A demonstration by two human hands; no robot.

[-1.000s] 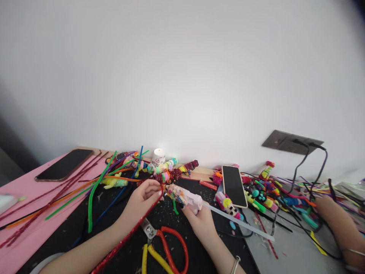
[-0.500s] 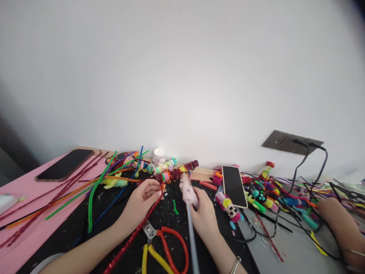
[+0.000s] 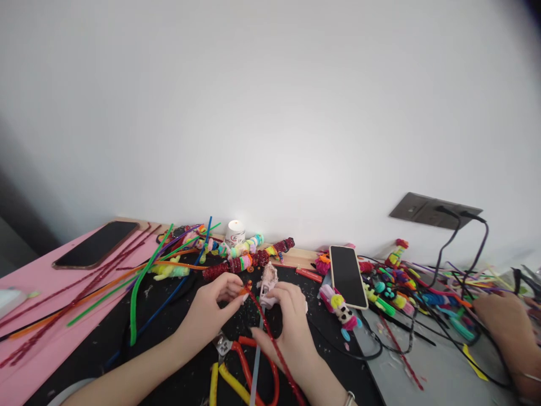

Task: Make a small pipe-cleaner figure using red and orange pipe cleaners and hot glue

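Glue gun (image 3: pixel 269 281): we find it behind the scissors (image 3: pixel 235 383).
Cup (image 3: pixel 235 232): we note it farther back, near the wall (image 3: pixel 270 141).

blk phone (image 3: pixel 96 245) on pink mat (image 3: pixel 38 281) at L, ppr cup (image 3: pixel 235 232) nr wall (image 3: pixel 270 113), outlet (image 3: pixel 411 207) w/ 2 plugs (image 3: pixel 442 210)

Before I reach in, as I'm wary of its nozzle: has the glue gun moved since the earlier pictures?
Yes. The glue gun has shifted left, farther from the cream-edged phone, which has stayed put.
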